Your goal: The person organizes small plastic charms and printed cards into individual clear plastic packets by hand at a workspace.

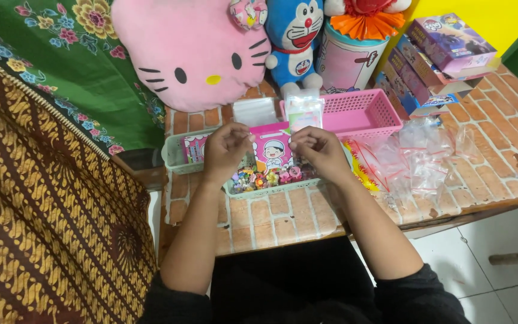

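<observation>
Left hand and right hand pinching a pink card over a green basket near the desk's front edge, fingertips curled, card's lower edge hidden behind small trinkets

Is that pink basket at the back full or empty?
It looks empty. The pink basket shows only its bare mesh walls and floor, while the green tray below the hands is filled with small colourful trinkets.

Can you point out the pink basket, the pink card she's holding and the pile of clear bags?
pink basket (pixel 364 109), head view, mesh wall.
pink card (pixel 273 151), head view, printed front.
clear bags (pixel 422 161), head view, pile's middle.
</observation>
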